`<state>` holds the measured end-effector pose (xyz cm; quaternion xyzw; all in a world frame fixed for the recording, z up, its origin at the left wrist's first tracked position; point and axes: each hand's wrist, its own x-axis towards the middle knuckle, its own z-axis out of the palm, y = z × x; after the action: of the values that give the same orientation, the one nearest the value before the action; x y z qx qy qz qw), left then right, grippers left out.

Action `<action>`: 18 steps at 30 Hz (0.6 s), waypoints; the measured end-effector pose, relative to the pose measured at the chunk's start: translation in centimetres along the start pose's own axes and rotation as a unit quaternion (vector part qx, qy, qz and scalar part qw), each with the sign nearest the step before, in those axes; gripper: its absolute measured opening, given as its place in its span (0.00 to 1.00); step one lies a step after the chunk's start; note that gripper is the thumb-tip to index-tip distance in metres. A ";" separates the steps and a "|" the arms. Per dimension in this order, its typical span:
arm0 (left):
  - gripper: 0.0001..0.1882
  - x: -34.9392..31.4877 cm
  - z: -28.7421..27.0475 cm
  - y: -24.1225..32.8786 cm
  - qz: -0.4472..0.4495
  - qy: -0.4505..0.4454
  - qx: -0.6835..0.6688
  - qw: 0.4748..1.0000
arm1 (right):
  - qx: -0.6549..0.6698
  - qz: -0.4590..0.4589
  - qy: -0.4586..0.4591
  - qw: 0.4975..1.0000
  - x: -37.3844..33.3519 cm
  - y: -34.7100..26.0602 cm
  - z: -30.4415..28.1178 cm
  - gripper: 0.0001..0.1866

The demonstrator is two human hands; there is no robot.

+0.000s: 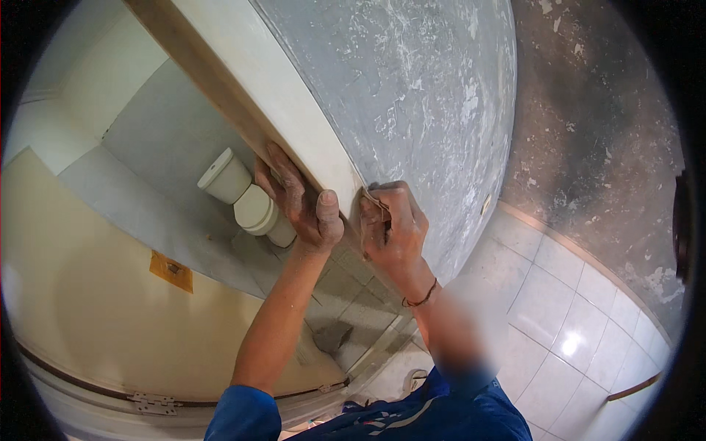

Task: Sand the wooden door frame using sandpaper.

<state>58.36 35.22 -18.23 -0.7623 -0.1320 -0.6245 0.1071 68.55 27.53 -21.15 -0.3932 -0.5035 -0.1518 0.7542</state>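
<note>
A pale door frame (294, 95) runs down from the top, its face white and its inner side brownish. My left hand (305, 202) rests against the inner side, fingers stretched along it and thumb raised apart. At the frame's outer edge, beside the grey wall, my right hand (397, 231) is closed. Between its thumb and fingers sits a thin folded piece of sandpaper (378, 201), pressed to the edge; the fingers hide most of it. Pale dust coats both hands.
Left of the frame, a white toilet (256, 209) stands in a grey-walled bathroom. A cream door (95, 257) has a latch hole ringed by yellow tape (171, 271). Patchy grey wall (441, 95) lies to the right, above a white tiled floor (559, 309).
</note>
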 end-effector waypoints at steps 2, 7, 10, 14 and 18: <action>0.45 0.2 -0.1 0.1 0.008 -0.012 0.008 1.000 | -0.007 -0.004 -0.008 1.000 0.0 0.0 -0.1 0.09; 0.46 0.3 -0.2 0.4 -0.011 -0.010 -0.016 1.000 | 0.011 0.017 -0.015 1.000 0.0 -0.2 -0.1 0.09; 0.45 0.2 -0.2 0.4 -0.014 -0.017 0.004 1.000 | 0.018 0.018 0.003 1.000 0.1 -0.2 -0.1 0.09; 0.45 0.0 -0.4 0.1 -0.005 -0.023 0.019 1.000 | -0.008 0.023 -0.023 0.999 0.2 0.1 -0.1 0.09; 0.45 -0.3 -0.4 0.0 -0.008 -0.029 0.023 0.999 | 0.004 0.026 -0.023 0.999 0.0 0.2 -0.4 0.10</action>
<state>57.99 35.08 -18.41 -0.7765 -0.1559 -0.5995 0.1159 68.91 27.37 -21.28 -0.4068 -0.5110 -0.1213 0.7474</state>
